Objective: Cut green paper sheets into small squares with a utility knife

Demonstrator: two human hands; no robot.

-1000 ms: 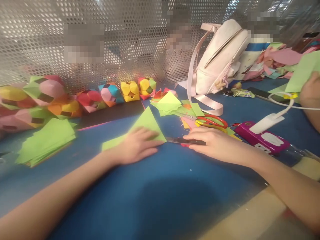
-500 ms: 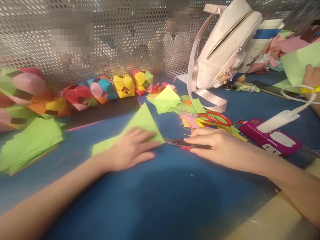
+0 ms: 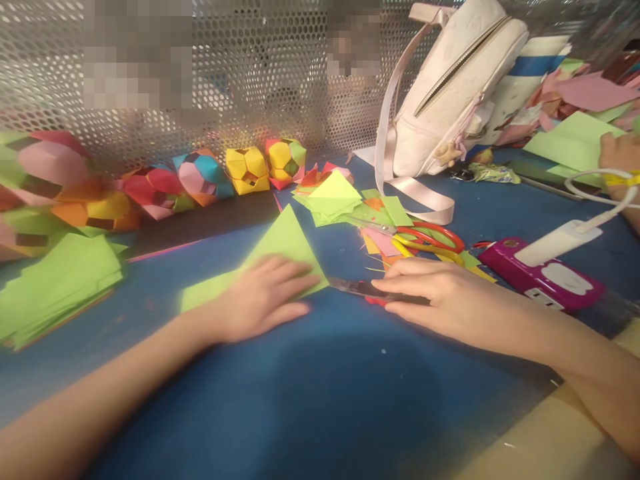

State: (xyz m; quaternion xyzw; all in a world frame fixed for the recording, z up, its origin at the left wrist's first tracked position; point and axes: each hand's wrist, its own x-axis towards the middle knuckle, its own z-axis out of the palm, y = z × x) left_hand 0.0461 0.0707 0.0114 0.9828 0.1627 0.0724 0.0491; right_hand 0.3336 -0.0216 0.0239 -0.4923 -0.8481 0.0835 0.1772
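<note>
My left hand (image 3: pixel 265 297) lies flat with spread fingers on a folded green sheet of paper (image 3: pixel 285 243), pressing it to the blue table. The sheet's upper part forms a triangle, and a strip of it sticks out to the left under my wrist. My right hand (image 3: pixel 425 287) is closed around a utility knife (image 3: pixel 357 287) with a silver blade and a dark handle. Its tip is at the right corner of the green paper; whether it is between the layers I cannot tell. A small red piece (image 3: pixel 376 301) shows below the knife.
Folded paper balls (image 3: pixel 247 170) line the back. Green sheets (image 3: pixel 65 280) are stacked left. Cut green papers (image 3: pixel 333 200) and orange-handled scissors (image 3: pixel 433 237) lie ahead. A pale backpack (image 3: pixel 440 100), a purple power strip (image 3: pixel 543 273) and another person's hand (image 3: pixel 620 157) are at the right.
My right hand has shifted slightly right with the knife, while my left hand stays on the paper. At the far right, the other person's green sheet has moved left and lower.
</note>
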